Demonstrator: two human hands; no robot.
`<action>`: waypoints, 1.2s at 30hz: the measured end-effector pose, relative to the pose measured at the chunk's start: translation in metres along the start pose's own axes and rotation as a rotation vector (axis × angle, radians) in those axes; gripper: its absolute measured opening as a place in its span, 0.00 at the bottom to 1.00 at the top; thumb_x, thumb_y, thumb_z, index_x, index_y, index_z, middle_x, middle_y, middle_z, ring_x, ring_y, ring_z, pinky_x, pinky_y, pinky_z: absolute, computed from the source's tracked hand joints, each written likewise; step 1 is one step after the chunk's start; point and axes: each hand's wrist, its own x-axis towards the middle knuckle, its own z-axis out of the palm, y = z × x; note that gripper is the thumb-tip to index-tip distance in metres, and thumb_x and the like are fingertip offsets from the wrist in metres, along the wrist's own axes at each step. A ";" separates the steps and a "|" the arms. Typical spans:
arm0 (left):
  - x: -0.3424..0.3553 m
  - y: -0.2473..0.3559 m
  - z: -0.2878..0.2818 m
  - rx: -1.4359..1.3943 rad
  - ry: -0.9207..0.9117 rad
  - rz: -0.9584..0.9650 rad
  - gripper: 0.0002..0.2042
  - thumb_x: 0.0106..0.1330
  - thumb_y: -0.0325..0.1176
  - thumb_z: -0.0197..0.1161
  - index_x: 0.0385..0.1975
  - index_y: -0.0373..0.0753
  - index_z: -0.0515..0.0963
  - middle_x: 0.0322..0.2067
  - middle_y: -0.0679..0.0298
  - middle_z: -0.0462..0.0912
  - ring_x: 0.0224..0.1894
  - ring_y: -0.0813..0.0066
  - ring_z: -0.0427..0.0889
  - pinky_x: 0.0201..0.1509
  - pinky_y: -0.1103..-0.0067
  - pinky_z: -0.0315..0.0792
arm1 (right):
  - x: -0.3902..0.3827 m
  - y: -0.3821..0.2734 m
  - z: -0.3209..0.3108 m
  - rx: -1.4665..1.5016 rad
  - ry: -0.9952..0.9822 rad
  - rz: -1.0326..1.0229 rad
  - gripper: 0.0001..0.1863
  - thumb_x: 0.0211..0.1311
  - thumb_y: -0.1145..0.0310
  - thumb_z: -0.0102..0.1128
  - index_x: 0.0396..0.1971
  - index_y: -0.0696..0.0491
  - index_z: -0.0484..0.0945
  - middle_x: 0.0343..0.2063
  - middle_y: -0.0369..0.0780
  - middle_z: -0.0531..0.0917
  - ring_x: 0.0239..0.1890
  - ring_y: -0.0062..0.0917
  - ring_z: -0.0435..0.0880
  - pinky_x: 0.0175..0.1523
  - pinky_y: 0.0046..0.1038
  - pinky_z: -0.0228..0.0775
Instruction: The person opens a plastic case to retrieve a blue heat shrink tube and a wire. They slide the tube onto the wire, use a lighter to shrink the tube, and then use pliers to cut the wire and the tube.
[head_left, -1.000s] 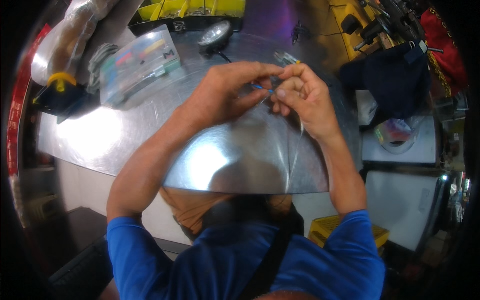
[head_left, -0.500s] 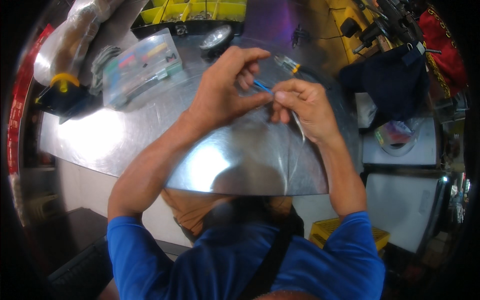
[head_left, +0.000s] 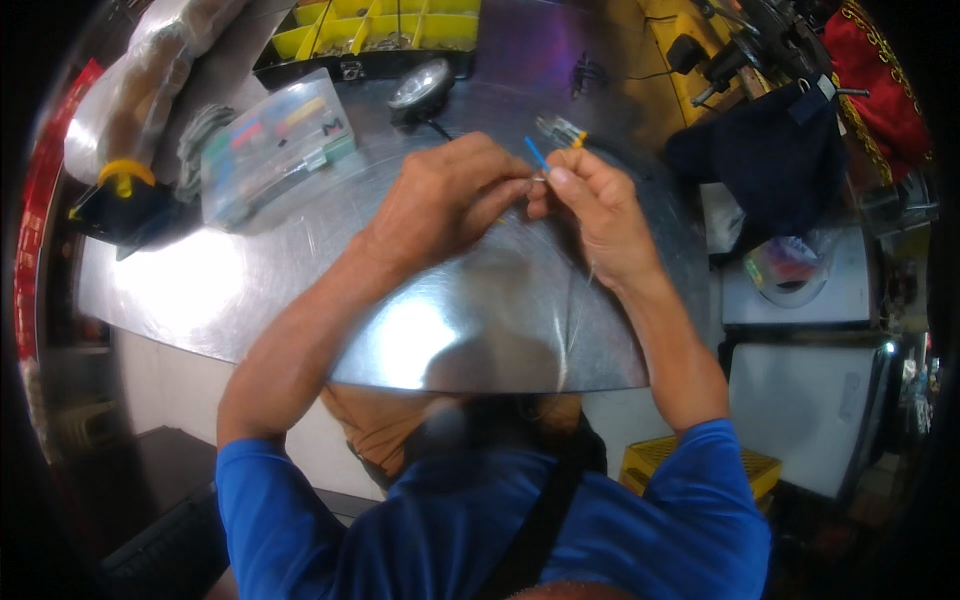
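While the right hand [head_left: 605, 205] pinches a thin blue piece [head_left: 536, 152] between its fingers, the left hand [head_left: 440, 195] is just beside it, fingers closed together, anything between them too small to tell. The piece is held above the desk [head_left: 480, 300], well in from its near edge, close to a yellow-handled tool [head_left: 562, 131] and a round lamp [head_left: 421, 92].

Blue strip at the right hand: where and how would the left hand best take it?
Probably pinch the blue strip near its far tip, coming from the left with the left hand: it is thin and slants away leftward, with that tip exposed; the right hand covers its near end.
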 end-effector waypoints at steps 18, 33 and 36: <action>0.011 0.011 0.004 -0.283 0.232 -0.164 0.11 0.62 0.28 0.75 0.43 0.37 0.84 0.32 0.65 0.83 0.33 0.78 0.81 0.38 0.81 0.77 | -0.003 -0.012 -0.006 -0.194 -0.041 -0.024 0.08 0.76 0.67 0.60 0.39 0.57 0.79 0.25 0.30 0.77 0.22 0.08 0.70 0.27 0.15 0.65; 0.000 -0.001 0.000 -0.155 -0.110 -0.206 0.06 0.68 0.30 0.70 0.39 0.36 0.84 0.33 0.62 0.88 0.34 0.75 0.86 0.38 0.77 0.80 | -0.001 -0.006 -0.013 -0.015 -0.095 0.056 0.17 0.69 0.77 0.64 0.54 0.62 0.74 0.35 0.38 0.84 0.35 0.19 0.85 0.45 0.22 0.81; 0.000 -0.001 0.000 -0.185 -0.098 -0.203 0.07 0.68 0.30 0.70 0.40 0.34 0.84 0.34 0.62 0.88 0.34 0.77 0.86 0.37 0.78 0.80 | 0.001 -0.006 -0.021 0.000 -0.099 0.042 0.21 0.66 0.79 0.66 0.56 0.63 0.72 0.37 0.40 0.84 0.36 0.21 0.87 0.46 0.23 0.83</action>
